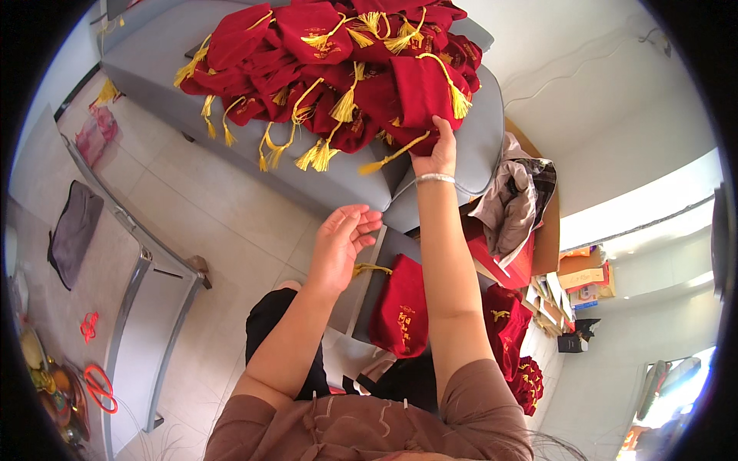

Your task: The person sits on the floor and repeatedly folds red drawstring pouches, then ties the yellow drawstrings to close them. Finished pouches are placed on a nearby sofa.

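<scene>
A large heap of red velvet drawstring pouches [253,63] with yellow tassels lies on the grey sofa [144,69]. At its right end, my right hand [438,144] grips the lower edge of a red pouch [424,92], thumb on top and the other fingers hidden beneath. My left hand [346,242] is raised in front of the sofa, palm up with fingers slightly curled, holding nothing. Between my forearms, another red pouch [403,311] with gold printed writing lies on a dark grey surface, its yellow cord pointing left.
At the left stands a table [124,248] with a grey cloth pouch [78,230] and red cords [101,389]. To the right are a coat [513,196] over a red box [507,259], more red pouches [507,322] and a pile of paper goods [548,305].
</scene>
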Motion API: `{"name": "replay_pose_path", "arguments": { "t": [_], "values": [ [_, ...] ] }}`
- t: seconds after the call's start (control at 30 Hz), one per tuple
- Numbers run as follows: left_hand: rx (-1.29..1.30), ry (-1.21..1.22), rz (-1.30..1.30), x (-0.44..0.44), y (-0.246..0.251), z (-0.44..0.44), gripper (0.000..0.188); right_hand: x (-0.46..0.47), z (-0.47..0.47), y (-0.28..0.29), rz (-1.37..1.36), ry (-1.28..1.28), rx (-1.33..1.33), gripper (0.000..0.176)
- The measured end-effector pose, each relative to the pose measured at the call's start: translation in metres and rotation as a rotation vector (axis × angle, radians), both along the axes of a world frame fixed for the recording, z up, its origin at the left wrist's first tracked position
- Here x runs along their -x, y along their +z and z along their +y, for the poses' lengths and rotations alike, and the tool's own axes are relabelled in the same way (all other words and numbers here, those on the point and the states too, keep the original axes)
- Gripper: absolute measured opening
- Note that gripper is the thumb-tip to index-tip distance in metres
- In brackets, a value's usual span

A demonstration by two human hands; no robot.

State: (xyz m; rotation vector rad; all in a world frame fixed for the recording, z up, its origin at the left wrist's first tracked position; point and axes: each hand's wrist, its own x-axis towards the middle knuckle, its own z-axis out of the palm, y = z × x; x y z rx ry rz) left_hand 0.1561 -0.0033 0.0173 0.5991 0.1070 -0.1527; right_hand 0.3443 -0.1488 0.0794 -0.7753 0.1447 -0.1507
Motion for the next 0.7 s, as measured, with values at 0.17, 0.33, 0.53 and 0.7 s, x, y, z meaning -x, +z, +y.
{"name": "replay_pose_path", "arguments": {
  "t": [0.17,0.33,0.53,0.7],
  "values": [
    [0.123,0.077,0.076,-0.008,-0.003,-0.009,0.037,0.073,-0.003,0.004,0.027,0.028,-0.058,0.016],
    [0.433,-0.049,-0.012,-0.013,-0.005,-0.015,0.049,0.163,0.003,-0.006,0.010,0.098,-0.119,0.007],
    [0.294,0.004,-0.238,0.006,0.010,-0.018,0.065,0.218,0.005,-0.019,0.041,-0.088,0.108,0.031],
    [0.023,0.172,-0.244,0.019,0.015,-0.026,0.061,0.242,-0.003,-0.033,0.027,-0.054,0.241,0.033]
  ]
}}
